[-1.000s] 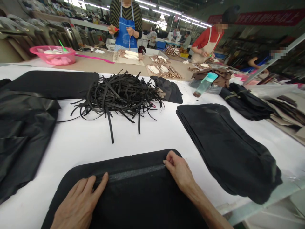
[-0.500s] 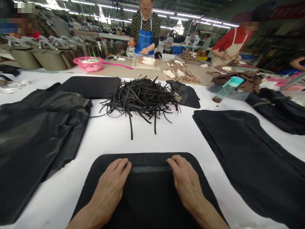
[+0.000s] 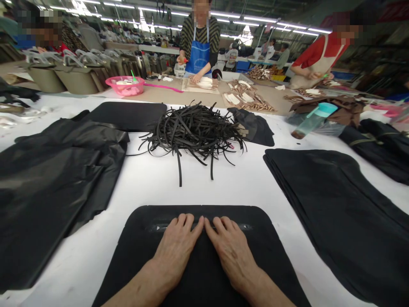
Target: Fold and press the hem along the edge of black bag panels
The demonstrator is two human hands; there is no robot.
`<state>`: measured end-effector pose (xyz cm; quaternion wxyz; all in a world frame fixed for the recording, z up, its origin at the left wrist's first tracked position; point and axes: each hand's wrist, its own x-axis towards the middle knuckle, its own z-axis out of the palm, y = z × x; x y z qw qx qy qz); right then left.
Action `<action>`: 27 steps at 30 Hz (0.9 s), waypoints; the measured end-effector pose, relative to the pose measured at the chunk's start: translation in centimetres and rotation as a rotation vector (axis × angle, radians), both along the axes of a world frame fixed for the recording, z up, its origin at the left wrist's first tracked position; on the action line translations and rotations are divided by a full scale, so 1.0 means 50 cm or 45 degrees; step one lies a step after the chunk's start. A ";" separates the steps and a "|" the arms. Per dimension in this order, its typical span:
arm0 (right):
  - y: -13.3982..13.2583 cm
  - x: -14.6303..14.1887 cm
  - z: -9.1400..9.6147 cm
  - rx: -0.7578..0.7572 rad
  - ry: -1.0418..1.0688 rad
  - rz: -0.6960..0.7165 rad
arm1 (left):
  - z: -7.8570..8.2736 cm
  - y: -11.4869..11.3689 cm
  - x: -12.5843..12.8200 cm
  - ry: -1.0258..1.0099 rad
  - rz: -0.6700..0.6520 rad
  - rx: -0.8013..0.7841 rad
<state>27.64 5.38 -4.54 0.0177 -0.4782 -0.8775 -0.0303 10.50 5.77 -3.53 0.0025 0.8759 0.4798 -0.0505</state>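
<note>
A black sheet panel with rounded top corners (image 3: 134,247) lies flat in front of me. Along its upper part runs a narrow shiny band (image 3: 153,227), with a small white mark near each end; my hands cover its middle. My left hand (image 3: 177,245) presses its fingertips on the band, thumb stretched inward. Mirroring it, my right hand (image 3: 231,247) rests its fingers on the same band, and the two thumb tips meet at the centre. Both hands are open, fingers a little apart and slightly bent. Beyond the panel sits a tangled heap of black strips (image 3: 194,130).
Black sheets (image 3: 57,166) lie at left, and a stack of black panels (image 3: 326,196) at right. Behind are another dark panel (image 3: 128,116), a turquoise-lidded bottle (image 3: 315,120) and a pink basin (image 3: 126,88). People work across the table, one in a blue apron (image 3: 198,55).
Both hands have slid inward along the band until the thumbs meet, and the fingers have flattened from a pinched pose. The band's ends are now uncovered. The whole view has shifted slightly.
</note>
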 end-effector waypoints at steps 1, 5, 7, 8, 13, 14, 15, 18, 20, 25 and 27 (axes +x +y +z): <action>-0.002 0.004 -0.003 0.015 0.016 0.006 | 0.000 -0.001 0.004 0.005 0.012 0.006; -0.010 0.047 -0.019 0.141 0.084 0.033 | -0.007 -0.006 -0.005 -0.038 0.011 0.029; -0.011 0.082 -0.029 0.214 0.072 0.050 | -0.015 -0.011 -0.025 -0.060 0.019 0.028; -0.010 0.101 -0.033 0.243 0.066 0.061 | -0.018 -0.015 -0.038 -0.061 0.034 0.027; -0.011 0.175 -0.047 0.280 0.026 0.003 | -0.019 -0.035 -0.115 -0.055 0.145 0.013; -0.013 0.182 -0.048 0.262 0.012 -0.022 | -0.016 -0.038 -0.129 -0.066 0.178 -0.006; -0.015 0.185 -0.049 0.242 -0.001 -0.045 | -0.013 -0.041 -0.142 -0.081 0.219 -0.028; -0.019 0.183 -0.049 0.197 -0.026 -0.108 | -0.005 -0.043 -0.168 -0.130 0.339 -0.085; -0.019 0.179 -0.049 0.188 -0.021 -0.124 | -0.002 -0.041 -0.176 -0.165 0.386 -0.104; -0.014 0.179 -0.039 0.206 -0.021 -0.234 | 0.001 -0.027 -0.185 -0.204 0.453 -0.050; -0.011 0.176 -0.027 0.219 -0.032 -0.314 | 0.002 -0.023 -0.186 -0.189 0.473 0.007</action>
